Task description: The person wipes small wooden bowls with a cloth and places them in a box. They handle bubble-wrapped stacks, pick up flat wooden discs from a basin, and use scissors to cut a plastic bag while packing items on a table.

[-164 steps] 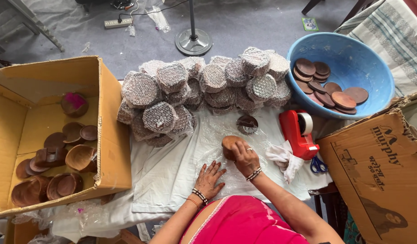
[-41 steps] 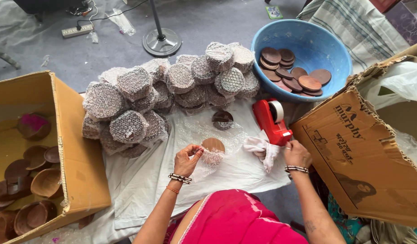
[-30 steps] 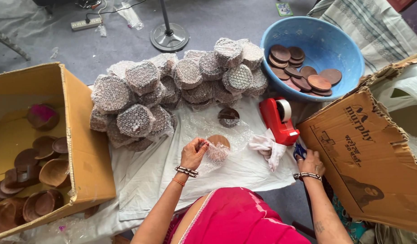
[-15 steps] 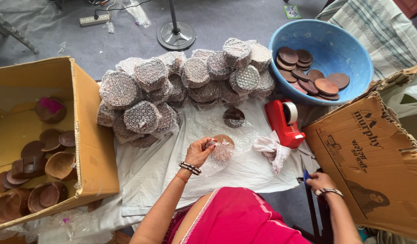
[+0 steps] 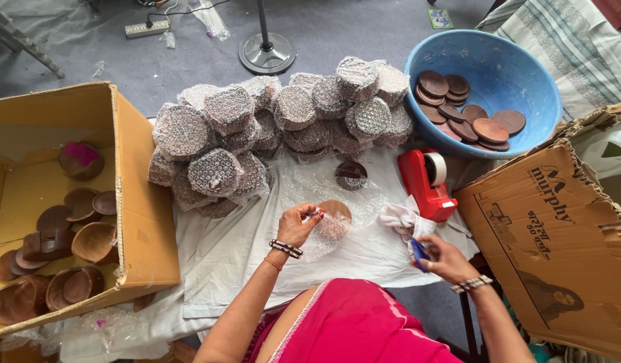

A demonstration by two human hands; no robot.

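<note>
Many bubble-wrapped bundles [image 5: 283, 128] already lie heaped at the far edge of the white cloth [image 5: 229, 255], so I judge the wrapping well along. From the one head view, my left hand [image 5: 298, 225] pinches the bubble wrap [image 5: 324, 202] around a wooden disc [image 5: 334, 216] at mid-cloth, half covered. My right hand [image 5: 439, 259] is closed on a blue-handled tool [image 5: 418, 254], just beside a crumpled white rag [image 5: 401, 222]; I cannot tell what the tool is. A red tape dispenser [image 5: 428, 183] stands near. Unwrapped discs wait in the blue tub [image 5: 519, 74], and wooden bowls in the open carton [image 5: 129, 202] on the left, so much remains.
</note>
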